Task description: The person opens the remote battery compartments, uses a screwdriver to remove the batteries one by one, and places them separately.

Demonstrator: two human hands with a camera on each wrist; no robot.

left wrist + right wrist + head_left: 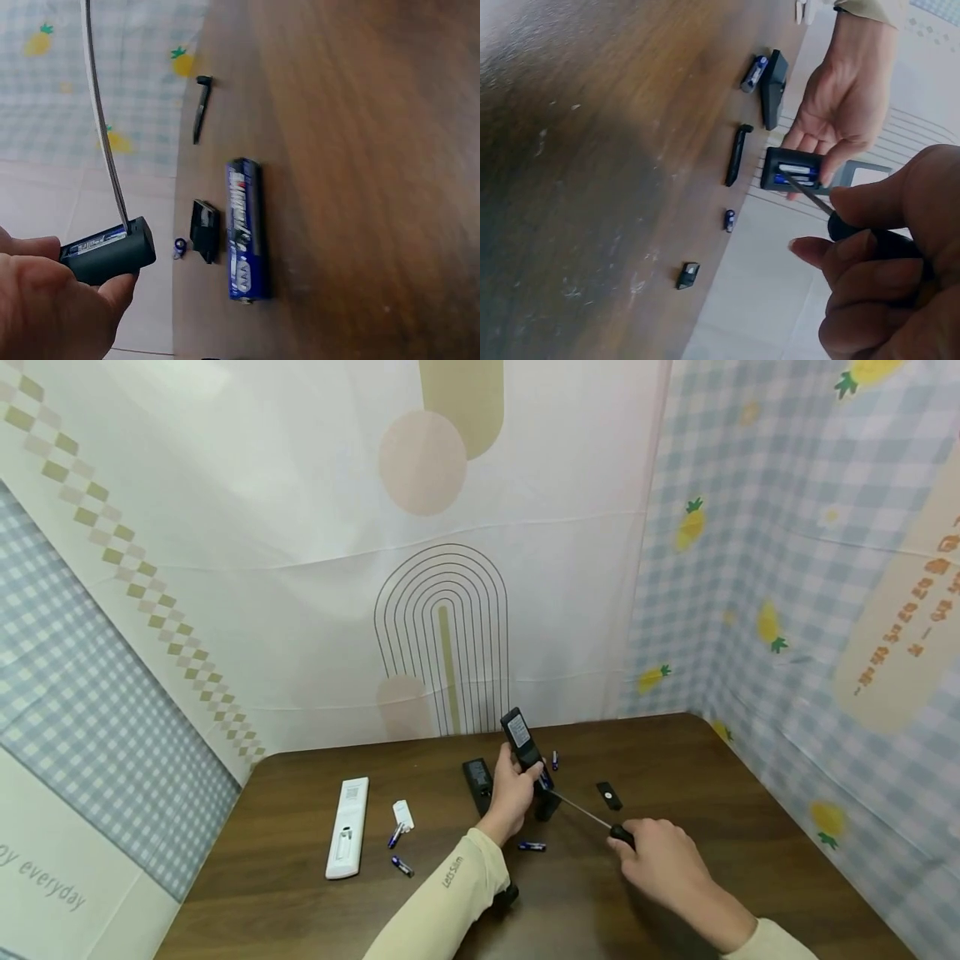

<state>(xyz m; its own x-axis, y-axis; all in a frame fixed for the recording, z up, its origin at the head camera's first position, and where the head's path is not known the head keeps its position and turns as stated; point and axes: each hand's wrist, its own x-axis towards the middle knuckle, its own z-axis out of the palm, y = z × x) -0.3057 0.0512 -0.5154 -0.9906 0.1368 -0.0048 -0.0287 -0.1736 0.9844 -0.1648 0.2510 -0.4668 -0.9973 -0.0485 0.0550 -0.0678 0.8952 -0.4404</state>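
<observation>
Black remote (522, 742), slim plastic slab w/ label on its back, battery bay open and blue cells showing, is tilted up over mid-table, left hand (512, 795) wrapped round its lower half. Right hand (660, 860) grips the black handle of a screwdriver (592, 817); its thin metal shaft runs into the bay. Dark wood-grain table (300, 893) w/ a second black remote (477, 779) just beside the left hand, loose blue batteries (532, 846), small black cover (609, 795), white remote (348, 827) well to the left.
</observation>
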